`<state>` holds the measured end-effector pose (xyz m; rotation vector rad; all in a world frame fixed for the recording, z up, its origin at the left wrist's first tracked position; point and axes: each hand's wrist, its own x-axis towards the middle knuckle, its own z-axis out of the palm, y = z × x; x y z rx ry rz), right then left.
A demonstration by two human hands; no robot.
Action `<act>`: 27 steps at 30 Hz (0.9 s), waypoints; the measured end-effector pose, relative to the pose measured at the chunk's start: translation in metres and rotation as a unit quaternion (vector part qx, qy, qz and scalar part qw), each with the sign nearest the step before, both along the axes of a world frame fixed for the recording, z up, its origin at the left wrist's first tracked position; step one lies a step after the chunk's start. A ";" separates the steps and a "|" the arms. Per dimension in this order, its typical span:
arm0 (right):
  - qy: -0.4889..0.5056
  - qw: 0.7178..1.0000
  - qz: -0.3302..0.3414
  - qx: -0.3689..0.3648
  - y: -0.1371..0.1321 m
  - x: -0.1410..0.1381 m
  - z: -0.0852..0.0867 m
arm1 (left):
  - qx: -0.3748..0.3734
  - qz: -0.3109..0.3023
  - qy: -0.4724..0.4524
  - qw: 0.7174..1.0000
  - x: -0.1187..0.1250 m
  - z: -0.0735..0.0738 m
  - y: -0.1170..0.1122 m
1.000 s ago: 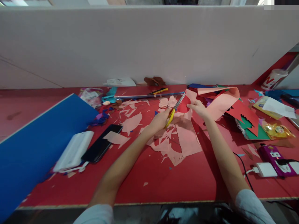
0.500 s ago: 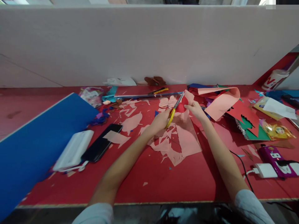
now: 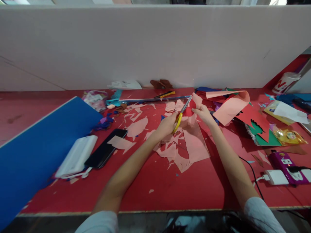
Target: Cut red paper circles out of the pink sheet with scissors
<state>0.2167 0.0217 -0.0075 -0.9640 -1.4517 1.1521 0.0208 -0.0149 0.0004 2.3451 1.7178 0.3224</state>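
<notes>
Over the table [image 3: 179,197], your left hand [image 3: 168,125] is curled round the scissors [image 3: 181,114]; your right hand [image 3: 203,114] pinches pink paper [image 3: 197,100] and a red piece [image 3: 188,112] beside the blades, having edged leftward this last second, bringing both nearer your left.

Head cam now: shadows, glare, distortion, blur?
Head view: soft shadow on the red table, left of the right forearm; same view: small bright patch at the top right edge; same view: the cup leans outward, probably lens stretch; same view: the scissors look slightly soft, cause unclear.
</notes>
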 end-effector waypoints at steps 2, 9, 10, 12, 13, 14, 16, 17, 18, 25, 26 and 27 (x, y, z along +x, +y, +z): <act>-0.005 1.000 0.000 -0.002 -0.001 0.000 0.001 | -0.005 0.001 -0.009 1.000 0.001 0.002 -0.001; -0.017 1.000 -0.025 -0.005 -0.001 -0.001 0.001 | 0.000 -0.020 -0.036 0.999 0.000 0.003 -0.001; -0.015 1.000 -0.021 -0.007 -0.001 -0.001 0.001 | 0.003 -0.020 -0.034 0.999 0.000 0.002 -0.001; -0.011 1.000 -0.015 -0.006 -0.002 -0.001 0.001 | 0.008 -0.018 -0.028 0.999 -0.001 0.001 0.000; -0.007 1.000 -0.012 -0.007 -0.003 -0.001 0.002 | 0.008 -0.017 -0.026 0.999 -0.001 0.001 0.000; -0.002 1.000 -0.010 -0.007 -0.003 -0.001 0.001 | 0.007 -0.015 -0.025 1.000 -0.001 0.001 0.000; 0.011 1.000 -0.004 -0.009 -0.003 -0.001 0.001 | 0.003 -0.013 -0.027 1.000 0.000 0.001 0.000; 0.014 1.000 -0.002 -0.010 -0.003 -0.001 0.001 | 0.002 -0.012 -0.030 0.999 0.000 0.001 0.000; 0.013 1.000 -0.001 -0.009 -0.003 -0.001 0.001 | 0.004 -0.012 -0.033 0.999 0.000 0.000 -0.001; 0.006 1.000 0.001 -0.010 -0.001 -0.001 -0.001 | 0.007 -0.012 -0.035 0.999 0.000 -0.003 0.001; 0.007 1.000 0.001 -0.010 0.000 -0.001 -0.001 | 0.005 -0.012 -0.038 0.999 -0.001 -0.002 0.001; 0.007 1.000 0.000 -0.010 0.000 -0.001 -0.001 | 0.004 -0.014 -0.042 0.999 -0.001 -0.002 0.002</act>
